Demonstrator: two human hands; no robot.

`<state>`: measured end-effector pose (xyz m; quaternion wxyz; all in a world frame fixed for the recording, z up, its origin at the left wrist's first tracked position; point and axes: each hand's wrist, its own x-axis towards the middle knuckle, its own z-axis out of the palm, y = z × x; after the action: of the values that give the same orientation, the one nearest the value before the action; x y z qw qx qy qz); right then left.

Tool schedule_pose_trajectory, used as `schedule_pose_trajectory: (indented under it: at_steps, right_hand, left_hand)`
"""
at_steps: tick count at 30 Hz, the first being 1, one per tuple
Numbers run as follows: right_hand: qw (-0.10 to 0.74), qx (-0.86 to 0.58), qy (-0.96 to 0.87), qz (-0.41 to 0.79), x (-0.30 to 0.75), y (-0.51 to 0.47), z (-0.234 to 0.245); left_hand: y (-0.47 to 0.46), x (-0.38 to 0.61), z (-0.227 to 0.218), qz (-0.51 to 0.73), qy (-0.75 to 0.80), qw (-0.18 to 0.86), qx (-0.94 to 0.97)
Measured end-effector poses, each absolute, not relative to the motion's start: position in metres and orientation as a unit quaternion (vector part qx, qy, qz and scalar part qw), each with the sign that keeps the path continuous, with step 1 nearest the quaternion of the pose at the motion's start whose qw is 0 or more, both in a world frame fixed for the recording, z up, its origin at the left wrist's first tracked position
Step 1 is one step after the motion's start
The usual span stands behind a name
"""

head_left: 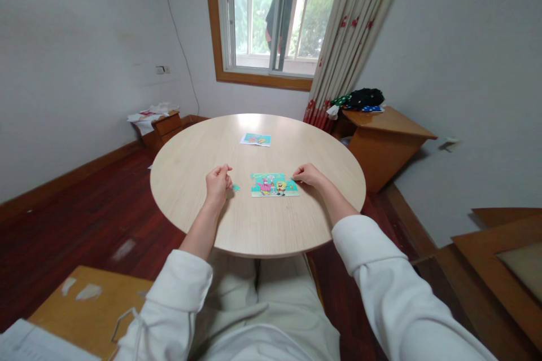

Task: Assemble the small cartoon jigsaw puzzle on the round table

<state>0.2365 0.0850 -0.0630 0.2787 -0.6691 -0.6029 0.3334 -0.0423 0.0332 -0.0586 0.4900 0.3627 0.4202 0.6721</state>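
Note:
A small cartoon jigsaw puzzle lies on the round light-wood table, nearly whole. My right hand rests at its upper right corner, fingers curled, fingertips touching the puzzle's edge. My left hand lies to the left of the puzzle with its fingers curled in a pinch; whether it holds anything is hidden. A loose teal puzzle piece sits on the table just right of that hand. Farther back lies a printed picture card with the same cartoon.
A wooden side table with dark clothes stands at the right under a curtain. A low wooden cabinet with papers sits at the left wall. A cardboard box is near my left elbow. A window is behind the table.

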Motion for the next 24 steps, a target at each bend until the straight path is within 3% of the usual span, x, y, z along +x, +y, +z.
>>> schedule_pose_trajectory:
  at_steps: [10,15,24]
  right_hand:
    - [0.275,-0.669,-0.598,0.345,0.235,0.083,-0.059]
    - [0.277,-0.663,-0.598,0.355,0.236,0.085,-0.059]
    - [0.274,-0.672,-0.597,0.342,0.237,0.087,-0.062]
  left_hand:
    - [0.04,-0.094,-0.051,0.698,0.492,0.404,0.327]
    - [0.045,-0.117,-0.051,0.58,0.589,0.3,0.476]
    - [0.05,-0.101,-0.046,0.351,0.581,0.252,0.689]
